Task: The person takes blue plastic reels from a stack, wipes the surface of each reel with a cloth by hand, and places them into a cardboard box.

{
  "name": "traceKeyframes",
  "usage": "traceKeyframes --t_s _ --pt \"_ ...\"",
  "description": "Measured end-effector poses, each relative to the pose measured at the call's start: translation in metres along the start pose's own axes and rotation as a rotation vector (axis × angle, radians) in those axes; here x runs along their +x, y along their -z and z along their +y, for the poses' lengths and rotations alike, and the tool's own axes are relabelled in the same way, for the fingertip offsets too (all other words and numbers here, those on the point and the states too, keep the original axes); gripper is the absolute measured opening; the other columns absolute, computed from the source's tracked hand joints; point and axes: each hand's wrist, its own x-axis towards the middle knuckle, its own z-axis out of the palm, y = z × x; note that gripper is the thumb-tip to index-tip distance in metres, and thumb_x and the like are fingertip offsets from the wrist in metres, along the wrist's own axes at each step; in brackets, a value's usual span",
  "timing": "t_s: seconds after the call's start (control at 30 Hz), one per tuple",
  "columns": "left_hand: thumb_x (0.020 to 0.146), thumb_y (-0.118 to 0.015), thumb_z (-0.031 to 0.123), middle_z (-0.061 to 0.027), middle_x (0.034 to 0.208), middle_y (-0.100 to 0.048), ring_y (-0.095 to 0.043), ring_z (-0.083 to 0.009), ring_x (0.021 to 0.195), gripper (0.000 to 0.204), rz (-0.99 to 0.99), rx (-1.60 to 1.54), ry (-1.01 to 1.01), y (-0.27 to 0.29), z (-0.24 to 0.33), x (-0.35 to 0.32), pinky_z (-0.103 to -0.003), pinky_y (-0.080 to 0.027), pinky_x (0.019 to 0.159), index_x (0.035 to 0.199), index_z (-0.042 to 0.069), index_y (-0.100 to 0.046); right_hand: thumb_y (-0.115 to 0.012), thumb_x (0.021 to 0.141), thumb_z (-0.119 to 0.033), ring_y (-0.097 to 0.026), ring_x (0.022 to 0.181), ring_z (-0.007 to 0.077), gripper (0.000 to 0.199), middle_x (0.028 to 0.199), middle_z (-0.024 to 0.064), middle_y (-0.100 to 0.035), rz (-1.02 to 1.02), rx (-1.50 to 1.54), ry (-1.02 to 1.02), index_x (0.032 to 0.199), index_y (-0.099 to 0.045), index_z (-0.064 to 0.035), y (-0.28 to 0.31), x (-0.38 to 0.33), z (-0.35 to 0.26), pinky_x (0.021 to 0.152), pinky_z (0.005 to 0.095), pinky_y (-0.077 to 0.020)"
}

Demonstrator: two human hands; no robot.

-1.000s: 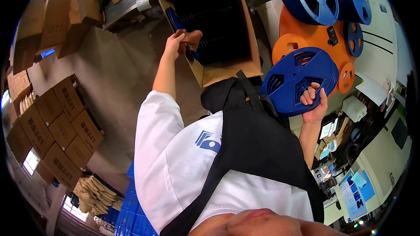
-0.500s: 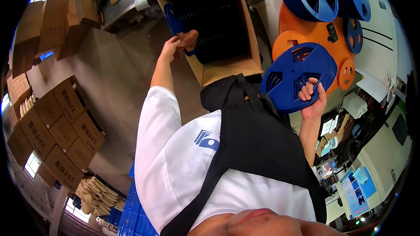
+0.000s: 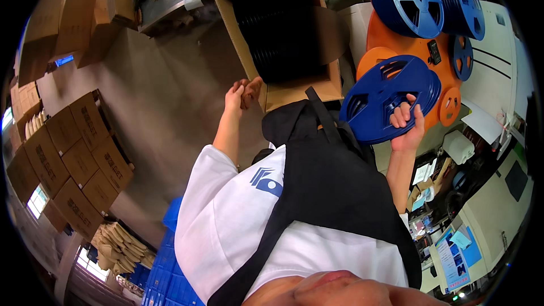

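Note:
My left hand (image 3: 234, 96) is closed beside the near left corner of an open cardboard box (image 3: 294, 95). At its fingertips is a dark brown lump (image 3: 250, 93); I cannot tell what it is. Inside the box, the ribbed edges of several dark reels (image 3: 263, 56) show in deep shadow. A blurred brown round shape (image 3: 333, 37) overlaps the right wall of the box. My right hand (image 3: 407, 122) grips a stack of dark blue plastic reels (image 3: 377, 90) by the near edge, fingers hooked through an opening. The stack is tilted in front of an orange surface.
More blue reels (image 3: 416, 3) stand in stacks at the far right, on an orange surface (image 3: 382, 28) with a small black device (image 3: 434, 52). Closed cartons (image 3: 79, 158) are piled at the left. Blue crates (image 3: 173, 266) stand low on the left. A grey table (image 3: 164, 8) runs behind the box.
My left hand has drawn back from the blue disc at the box's left side, which no longer shows. The blurred brown shape has appeared at the right wall. My right hand keeps its grip.

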Motion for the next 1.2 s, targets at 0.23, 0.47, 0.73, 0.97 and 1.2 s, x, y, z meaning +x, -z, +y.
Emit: traceKeyframes --t_s 0.23,0.47,0.73,0.97,1.2 --pt "0.089 -0.052 0.011 -0.0086 0.099 -0.058 -0.055 -0.0151 0.079 0.039 -0.358 -0.112 -0.473 -0.075 0.074 -0.049 -0.024 -0.042 0.064 0.127 0.004 -0.044 -0.056 0.088 -0.042 -0.032 0.044 0.0062 0.044 0.056 -0.0039 -0.032 -0.366 0.194 0.083 0.106 -0.046 -0.0032 0.000 0.000 -0.016 0.045 0.0207 -0.0305" --pt "0.082 -0.050 -0.007 -0.0098 0.123 -0.053 -0.047 -0.0216 0.119 0.051 -0.573 0.247 -1.019 -0.190 0.120 -0.130 -0.032 -0.039 0.099 0.131 0.007 -0.044 -0.057 0.087 -0.045 -0.033 0.036 0.0039 0.041 0.048 -0.0056 -0.030 -0.547 0.471 -0.034 0.092 -0.040 -0.0071 -0.001 -0.009 -0.010 0.040 0.0188 -0.0293" --pt "0.081 -0.051 0.012 -0.0097 0.100 -0.061 -0.056 -0.0278 0.095 0.019 -0.746 0.779 -1.559 -0.246 0.050 -0.140 -0.036 -0.045 0.075 0.098 0.005 -0.057 -0.056 0.086 -0.050 -0.031 0.035 0.0026 0.043 0.047 -0.0067 -0.031 -0.507 0.467 -0.181 0.089 -0.039 -0.0101 -0.006 -0.025 0.020 0.037 0.0170 -0.0260" --pt "0.075 -0.058 0.004 -0.0161 0.112 -0.059 -0.055 -0.0340 0.105 0.034 -1.016 0.629 -1.438 -0.211 0.037 -0.178 -0.039 -0.045 0.085 0.109 0.003 -0.058 -0.058 0.085 -0.050 -0.033 0.037 0.0032 0.044 0.048 -0.0063 -0.031 -0.483 0.498 -0.195 0.090 -0.040 -0.0096 0.003 -0.027 0.024 0.038 0.0174 -0.0275" --pt "0.076 -0.061 0.006 -0.0118 0.110 -0.060 -0.054 -0.0291 0.104 0.039 -0.931 0.889 -1.205 -0.154 0.080 -0.141 -0.036 -0.044 0.089 0.115 0.005 -0.058 -0.059 0.086 -0.043 -0.036 0.041 0.0052 0.041 0.051 -0.0046 -0.032 -0.427 0.579 -0.150 0.092 -0.040 -0.0065 0.000 -0.008 0.006 0.044 0.0201 -0.0305"
